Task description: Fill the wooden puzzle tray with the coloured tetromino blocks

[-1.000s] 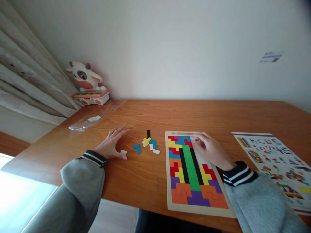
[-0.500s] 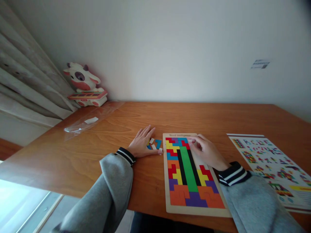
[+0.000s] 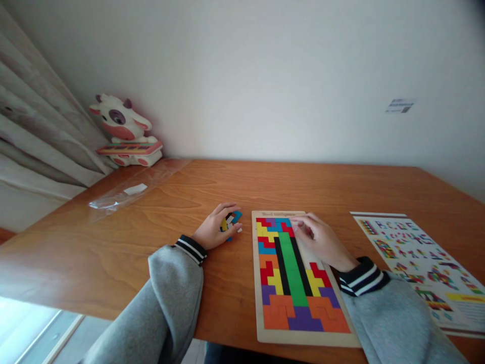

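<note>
Grey sleeves with striped cuffs frame both hands over a wooden table [image 3: 220,177]. The left hand [image 3: 210,230] is curled wide, its fingers and thumb well apart around a small cluster of loose pieces: a yellow piece [image 3: 224,224], a blue piece [image 3: 237,216] and a white piece [image 3: 239,230] among them. The cluster lies just beside the puzzle board [image 3: 259,313], on its left. The right hand [image 3: 322,240] reaches over the board's upper right part, thumb and forefinger drawn narrow beside the red and blue shapes there; whether they pinch a piece, I cannot tell. Pale wood shows next to that hand, while a green strip [image 3: 293,273] runs down the middle between black bars. I'd judge the step in hand to be corralling the loose pieces on one side and handling the board's upper part on the other. Shifting the cluster would call for a light, flat sweep that keeps it together; seating a piece would need its edges squared to its neighbours. The printed sheet [image 3: 413,253] lies to the right.
</note>
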Demonstrator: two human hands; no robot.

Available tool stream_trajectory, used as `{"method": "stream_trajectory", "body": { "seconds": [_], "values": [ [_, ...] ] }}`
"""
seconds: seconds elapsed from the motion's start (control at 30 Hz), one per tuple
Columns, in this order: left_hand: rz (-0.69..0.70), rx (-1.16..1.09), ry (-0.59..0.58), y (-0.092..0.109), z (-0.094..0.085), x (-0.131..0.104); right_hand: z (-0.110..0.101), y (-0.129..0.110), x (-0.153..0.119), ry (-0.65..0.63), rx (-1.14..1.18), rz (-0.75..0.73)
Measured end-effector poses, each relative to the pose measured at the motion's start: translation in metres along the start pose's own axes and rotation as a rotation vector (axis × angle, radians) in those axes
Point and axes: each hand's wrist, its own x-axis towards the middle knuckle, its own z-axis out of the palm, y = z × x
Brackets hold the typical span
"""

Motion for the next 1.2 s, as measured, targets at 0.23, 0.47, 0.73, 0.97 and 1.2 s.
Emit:
{"method": "stream_trajectory", "body": {
  "seconds": [0.23,0.47,0.73,0.97,1.2],
  "values": [
    [0.03,0.068,-0.138,-0.016,-0.033,-0.01,-0.001,0.0,-0.001,0.02,-0.012,-0.001],
    [-0.057,0.07,-0.11,-0.021,-0.031,-0.013,0.0,-0.001,0.0,0.047,0.039,0.035],
    [-0.043,0.053,-0.107,-0.017,-0.028,-0.012,-0.002,0.0,0.003,0.167,0.135,0.153],
    [0.004,0.013,-0.09,-0.01,-0.026,-0.009,-0.002,0.004,0.004,0.241,0.227,0.225],
    [0.015,-0.033,-0.045,-0.014,-0.022,-0.009,-0.001,0.01,0.006,0.273,0.326,0.294]
  ]
}}
